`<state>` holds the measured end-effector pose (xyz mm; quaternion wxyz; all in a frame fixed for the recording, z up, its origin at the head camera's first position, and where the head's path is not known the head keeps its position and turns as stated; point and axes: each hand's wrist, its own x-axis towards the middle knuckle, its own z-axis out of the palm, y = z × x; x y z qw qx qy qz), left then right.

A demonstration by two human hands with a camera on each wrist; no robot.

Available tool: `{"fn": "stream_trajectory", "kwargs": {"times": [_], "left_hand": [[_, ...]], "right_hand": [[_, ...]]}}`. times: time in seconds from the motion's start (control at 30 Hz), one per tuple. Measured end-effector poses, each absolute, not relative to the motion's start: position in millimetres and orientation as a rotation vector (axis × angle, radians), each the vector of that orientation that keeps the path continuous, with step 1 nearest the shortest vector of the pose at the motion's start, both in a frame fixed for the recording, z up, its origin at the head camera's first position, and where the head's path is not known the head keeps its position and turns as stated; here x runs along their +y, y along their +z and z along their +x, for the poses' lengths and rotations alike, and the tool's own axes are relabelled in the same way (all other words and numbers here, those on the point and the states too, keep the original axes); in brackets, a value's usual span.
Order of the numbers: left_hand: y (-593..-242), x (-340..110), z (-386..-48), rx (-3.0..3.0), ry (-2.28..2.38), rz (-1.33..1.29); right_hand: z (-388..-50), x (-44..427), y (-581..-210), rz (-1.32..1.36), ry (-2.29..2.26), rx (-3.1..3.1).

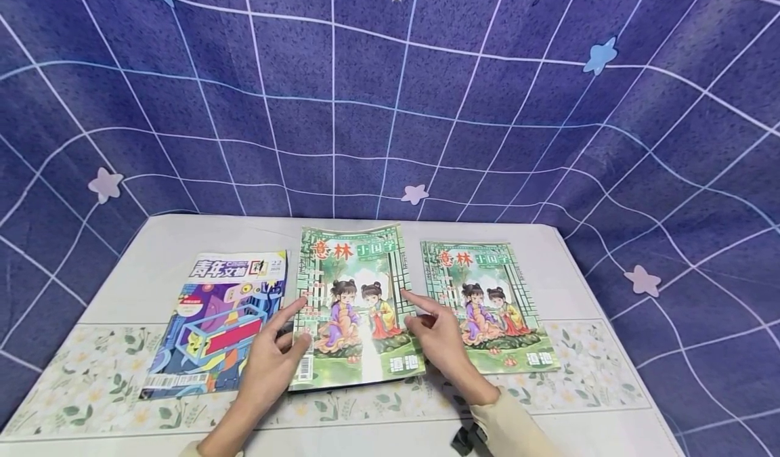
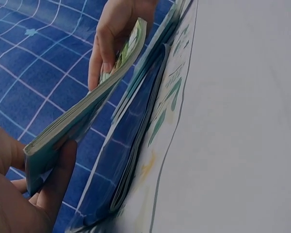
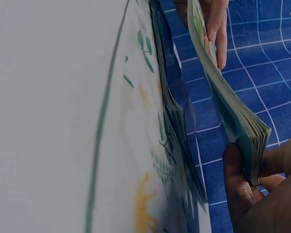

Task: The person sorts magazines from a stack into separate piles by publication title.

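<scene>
The middle magazine (image 1: pixel 356 288) is lifted off the desk (image 1: pixel 341 441), about midway between the desk's left and right edges; our left hand (image 1: pixel 275 357) and right hand (image 1: pixel 441 340) each pinch one side. We judge it light and floppy, since it bows between the hands, and slippery where its cover glares. We would grip spine and loose page edges, pinching every leaf, sparing the crease-prone corners.

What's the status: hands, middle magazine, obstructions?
Left hand, right hand: gripping middle magazine by opposite sides. Held above table, cover up. Purple-blue magazine left, matching green magazine right; no obstruction visible.
</scene>
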<state>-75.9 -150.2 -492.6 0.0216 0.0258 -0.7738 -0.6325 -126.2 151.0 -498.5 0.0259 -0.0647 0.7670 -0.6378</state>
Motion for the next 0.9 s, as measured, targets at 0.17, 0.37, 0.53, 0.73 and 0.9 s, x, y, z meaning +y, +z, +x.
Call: {"fn": "stream_trajectory", "kwargs": {"times": [0.17,0.37,0.53,0.73,0.9], "left_hand": [[-494.9,-145.4,-76.6,-2.367,-2.014,0.057],[-495.2,-138.9,-76.6,-2.368,-2.028,0.062],[-493.7,-133.7,-76.9,-2.396,-1.986,0.071],[-494.5,-128.0,-76.7,-2.410,-1.981,0.058],[-495.6,-121.2,-76.8,-2.386,-2.002,0.047]], "right_hand": [[-126.2,155.1,-497.8,-0.168,-1.976,2.374],[-125.8,161.1,-496.5,-0.156,-1.979,2.385],[-126.0,167.4,-496.0,-0.149,-1.986,2.374],[-125.4,175.3,-493.9,-0.129,-1.980,2.363],[-123.7,181.6,-492.6,-0.125,-1.974,2.369]]}}
